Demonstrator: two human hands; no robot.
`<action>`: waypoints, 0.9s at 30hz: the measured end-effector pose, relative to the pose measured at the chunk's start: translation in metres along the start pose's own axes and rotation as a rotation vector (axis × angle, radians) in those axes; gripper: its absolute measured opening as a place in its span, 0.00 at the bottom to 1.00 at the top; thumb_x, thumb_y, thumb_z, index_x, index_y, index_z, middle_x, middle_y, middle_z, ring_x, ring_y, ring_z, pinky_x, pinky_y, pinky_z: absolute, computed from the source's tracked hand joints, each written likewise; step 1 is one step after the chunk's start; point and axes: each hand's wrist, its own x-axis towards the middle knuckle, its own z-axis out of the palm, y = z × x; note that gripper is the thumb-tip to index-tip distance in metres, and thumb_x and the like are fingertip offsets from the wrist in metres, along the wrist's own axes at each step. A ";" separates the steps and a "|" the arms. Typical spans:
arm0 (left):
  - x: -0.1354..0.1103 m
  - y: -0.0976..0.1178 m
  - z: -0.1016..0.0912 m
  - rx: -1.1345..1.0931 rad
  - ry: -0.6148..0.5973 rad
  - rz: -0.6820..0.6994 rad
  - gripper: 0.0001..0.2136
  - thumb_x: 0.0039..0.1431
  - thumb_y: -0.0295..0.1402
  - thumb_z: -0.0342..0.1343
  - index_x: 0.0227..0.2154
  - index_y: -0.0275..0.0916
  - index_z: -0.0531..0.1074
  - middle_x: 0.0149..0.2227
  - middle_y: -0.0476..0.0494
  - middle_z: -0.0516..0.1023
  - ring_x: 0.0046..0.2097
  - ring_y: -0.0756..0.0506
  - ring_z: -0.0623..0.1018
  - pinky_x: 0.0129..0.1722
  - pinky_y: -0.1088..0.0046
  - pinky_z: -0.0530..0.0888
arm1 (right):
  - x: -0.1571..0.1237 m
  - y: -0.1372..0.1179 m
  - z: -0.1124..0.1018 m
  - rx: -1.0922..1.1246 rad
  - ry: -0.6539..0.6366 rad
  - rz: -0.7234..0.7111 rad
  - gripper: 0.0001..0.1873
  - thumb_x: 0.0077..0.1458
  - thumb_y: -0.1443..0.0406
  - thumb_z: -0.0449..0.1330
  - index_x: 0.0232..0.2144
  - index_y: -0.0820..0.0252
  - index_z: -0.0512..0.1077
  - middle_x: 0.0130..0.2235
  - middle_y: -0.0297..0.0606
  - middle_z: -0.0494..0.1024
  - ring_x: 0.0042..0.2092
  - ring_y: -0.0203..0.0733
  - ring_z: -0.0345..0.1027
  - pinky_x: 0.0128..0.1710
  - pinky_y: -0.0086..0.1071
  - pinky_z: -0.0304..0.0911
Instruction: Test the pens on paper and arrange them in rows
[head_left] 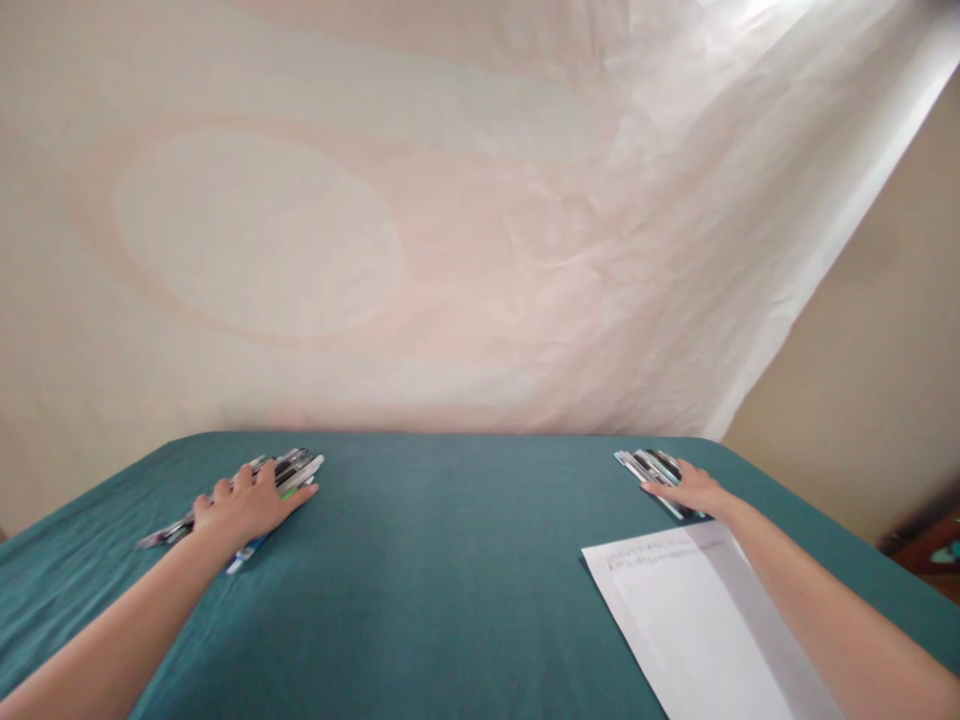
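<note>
White paper (697, 610) lies nearest, at the lower right, flat on the teal-covered surface (450, 570), with faint lines of writing near its far edge too small to read. The right forearm (847, 610) passes over its right side; the left forearm (112, 640) reaches in from the opposite corner.

Farther out, the two hands are well apart, each laid palm down on a bunch of pens. The left hand (244, 500) is spread wide, thumb out to the side, over the left pens (294, 466); their ends show beyond the fingers, and a blue pen (246, 555) sticks out toward the near side. The right hand (694, 488) covers part of the right pens (643, 468), just beyond the paper, its thumb set apart from the fingers; whether it grips or only rests, I cannot tell.

The step in hand looks like steadying or gathering the two bunches. Lifting either would, I judge, call for drawing fingers and thumb together around it, since slim, loose pens could roll or fan out.

Neither bunch sits in a cup or tray; both lie directly on the surface. Behind its far edge hangs a pale, creased sheet (450, 250).
</note>
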 end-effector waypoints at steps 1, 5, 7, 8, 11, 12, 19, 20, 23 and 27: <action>0.001 -0.002 0.002 0.008 0.001 -0.010 0.41 0.40 0.65 0.36 0.54 0.44 0.55 0.57 0.34 0.57 0.53 0.27 0.59 0.47 0.49 0.54 | 0.000 -0.004 0.000 -0.007 -0.028 -0.008 0.45 0.37 0.41 0.54 0.52 0.64 0.59 0.44 0.53 0.71 0.44 0.56 0.65 0.41 0.43 0.58; 0.003 -0.004 0.004 0.029 -0.006 -0.035 0.42 0.40 0.65 0.33 0.56 0.45 0.52 0.57 0.34 0.56 0.53 0.27 0.59 0.46 0.49 0.54 | -0.003 -0.015 0.005 -0.083 -0.079 -0.050 0.41 0.46 0.45 0.49 0.56 0.65 0.52 0.48 0.56 0.66 0.47 0.58 0.62 0.42 0.44 0.56; 0.003 -0.005 0.002 0.029 -0.023 -0.048 0.43 0.40 0.65 0.33 0.56 0.44 0.52 0.57 0.34 0.56 0.53 0.27 0.59 0.47 0.49 0.54 | -0.006 -0.017 0.008 -0.130 -0.077 -0.077 0.38 0.49 0.48 0.46 0.57 0.64 0.51 0.50 0.56 0.64 0.48 0.59 0.60 0.42 0.45 0.55; 0.003 -0.005 0.001 0.026 -0.031 -0.052 0.43 0.40 0.65 0.33 0.56 0.44 0.52 0.57 0.33 0.56 0.53 0.26 0.58 0.47 0.49 0.53 | -0.007 -0.017 0.009 -0.148 -0.076 -0.089 0.36 0.51 0.49 0.45 0.57 0.63 0.51 0.50 0.56 0.63 0.49 0.59 0.60 0.42 0.45 0.54; 0.002 -0.005 -0.003 0.012 -0.049 -0.065 0.43 0.41 0.65 0.33 0.56 0.43 0.51 0.57 0.33 0.56 0.53 0.26 0.58 0.46 0.48 0.54 | -0.008 -0.016 0.010 -0.166 -0.083 -0.119 0.32 0.52 0.53 0.45 0.57 0.61 0.51 0.50 0.54 0.63 0.49 0.57 0.60 0.42 0.45 0.54; 0.002 -0.005 -0.004 0.009 -0.052 -0.072 0.42 0.41 0.65 0.33 0.56 0.43 0.52 0.57 0.33 0.56 0.53 0.26 0.58 0.46 0.47 0.54 | -0.008 -0.016 0.010 -0.170 -0.088 -0.129 0.32 0.52 0.55 0.45 0.57 0.61 0.50 0.49 0.53 0.64 0.48 0.57 0.60 0.42 0.45 0.54; 0.004 -0.010 -0.006 -0.029 -0.071 -0.102 0.41 0.42 0.64 0.33 0.57 0.47 0.50 0.59 0.34 0.53 0.54 0.27 0.56 0.45 0.43 0.52 | -0.002 -0.016 0.007 -0.179 -0.117 -0.151 0.33 0.49 0.61 0.50 0.57 0.61 0.51 0.47 0.54 0.66 0.46 0.56 0.61 0.41 0.44 0.54; 0.005 -0.011 -0.006 -0.038 -0.077 -0.097 0.41 0.42 0.64 0.33 0.57 0.47 0.50 0.59 0.35 0.53 0.54 0.27 0.56 0.45 0.43 0.52 | -0.001 -0.017 0.007 -0.176 -0.118 -0.150 0.34 0.47 0.62 0.51 0.57 0.61 0.51 0.46 0.54 0.66 0.46 0.57 0.61 0.41 0.44 0.54; 0.008 -0.016 -0.004 -0.053 -0.084 -0.086 0.39 0.43 0.64 0.34 0.57 0.48 0.49 0.59 0.37 0.52 0.54 0.27 0.57 0.45 0.42 0.52 | 0.002 -0.018 0.007 -0.156 -0.107 -0.138 0.37 0.42 0.67 0.53 0.57 0.63 0.51 0.45 0.54 0.67 0.46 0.58 0.62 0.40 0.44 0.55; 0.009 -0.018 -0.003 -0.048 -0.076 -0.079 0.40 0.43 0.63 0.34 0.57 0.48 0.49 0.59 0.37 0.53 0.54 0.27 0.57 0.45 0.42 0.52 | 0.004 -0.019 0.004 -0.086 -0.054 -0.140 0.40 0.37 0.69 0.54 0.56 0.64 0.53 0.43 0.53 0.68 0.43 0.55 0.65 0.39 0.41 0.56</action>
